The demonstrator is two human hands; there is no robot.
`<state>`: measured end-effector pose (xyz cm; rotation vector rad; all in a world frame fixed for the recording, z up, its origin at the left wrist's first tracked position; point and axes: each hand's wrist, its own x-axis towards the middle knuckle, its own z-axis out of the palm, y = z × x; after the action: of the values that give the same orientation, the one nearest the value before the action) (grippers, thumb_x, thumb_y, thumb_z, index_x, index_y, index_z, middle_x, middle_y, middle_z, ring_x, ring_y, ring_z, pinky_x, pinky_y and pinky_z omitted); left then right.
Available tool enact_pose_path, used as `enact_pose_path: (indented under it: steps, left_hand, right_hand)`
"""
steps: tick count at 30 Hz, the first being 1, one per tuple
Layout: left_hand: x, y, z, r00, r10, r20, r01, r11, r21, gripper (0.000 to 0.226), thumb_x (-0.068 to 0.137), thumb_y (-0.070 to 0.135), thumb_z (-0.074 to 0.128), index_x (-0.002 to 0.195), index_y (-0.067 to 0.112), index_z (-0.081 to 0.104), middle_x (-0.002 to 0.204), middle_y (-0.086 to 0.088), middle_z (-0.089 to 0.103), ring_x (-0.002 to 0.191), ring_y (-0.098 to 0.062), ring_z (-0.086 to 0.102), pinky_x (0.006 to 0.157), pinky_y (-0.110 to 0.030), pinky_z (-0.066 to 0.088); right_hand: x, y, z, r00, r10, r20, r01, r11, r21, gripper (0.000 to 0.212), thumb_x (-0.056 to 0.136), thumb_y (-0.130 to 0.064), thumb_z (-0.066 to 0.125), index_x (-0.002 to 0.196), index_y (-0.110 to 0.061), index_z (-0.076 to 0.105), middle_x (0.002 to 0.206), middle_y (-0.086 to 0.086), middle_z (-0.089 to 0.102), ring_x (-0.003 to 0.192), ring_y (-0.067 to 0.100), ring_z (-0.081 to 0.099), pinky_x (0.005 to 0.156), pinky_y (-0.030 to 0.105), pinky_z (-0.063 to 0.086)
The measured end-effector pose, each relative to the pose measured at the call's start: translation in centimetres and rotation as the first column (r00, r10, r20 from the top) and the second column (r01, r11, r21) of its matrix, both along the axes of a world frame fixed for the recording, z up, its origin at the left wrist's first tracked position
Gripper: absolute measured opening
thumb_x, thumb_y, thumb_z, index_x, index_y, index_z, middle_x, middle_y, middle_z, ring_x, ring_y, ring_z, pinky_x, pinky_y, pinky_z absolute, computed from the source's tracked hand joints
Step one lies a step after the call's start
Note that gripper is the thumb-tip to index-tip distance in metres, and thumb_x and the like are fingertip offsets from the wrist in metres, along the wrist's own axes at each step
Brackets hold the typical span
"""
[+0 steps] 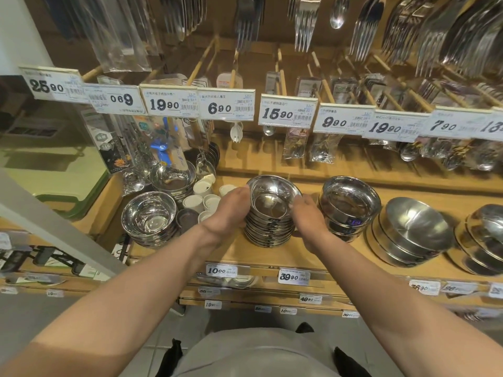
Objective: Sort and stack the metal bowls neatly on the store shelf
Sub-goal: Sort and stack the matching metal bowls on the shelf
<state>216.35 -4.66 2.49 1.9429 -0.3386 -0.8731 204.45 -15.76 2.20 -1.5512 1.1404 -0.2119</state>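
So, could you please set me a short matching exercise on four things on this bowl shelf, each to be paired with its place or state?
Things:
1. top bowl
2. tall stack of bowls
3. white cups
4. left-end bowl stack

Places or states:
A. stands apart from both hands at the shelf's left end
B. tilted on top of the stack
C. clustered behind the left hand
D. between the left hand and right hand, which grip its sides

Pairs: 1-B, 2-D, 3-C, 4-A
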Motion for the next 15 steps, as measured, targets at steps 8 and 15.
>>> enact_pose_path:
  steps: [8,15]
  left_hand:
    - [-0.1,1.1,-1.6,0.918,0.028,0.396,0.004,0.997,-0.08,0.037,0.107,0.027,0.04,0.096,0.003,0.066,0.092,-0.014,0.071,0.087,-0.029,0.062,0.08,-0.036,0.045]
    - [0.6,1.6,-1.7,0.903,0.009,0.429,0.046,0.992,-0.117,0.044,0.101,0.026,0.053,0.075,-0.01,0.055,0.062,-0.012,0.051,0.06,-0.018,0.042,0.06,-0.034,0.032]
  right_hand:
    - [-0.9,-0.1,-1.1,1.0,0.02,-0.009,-0.022,0.937,-0.348,0.034,0.104,-0.03,0.036,0.116,-0.013,0.062,0.098,0.003,0.063,0.095,0.026,0.056,0.083,0.037,0.044]
    - [-0.8,-0.4,-1.1,0.996,0.021,-0.085,-0.061,0.861,-0.506,0.025,0.1,-0.016,0.045,0.108,-0.006,0.066,0.095,0.01,0.067,0.086,0.027,0.058,0.076,0.037,0.048]
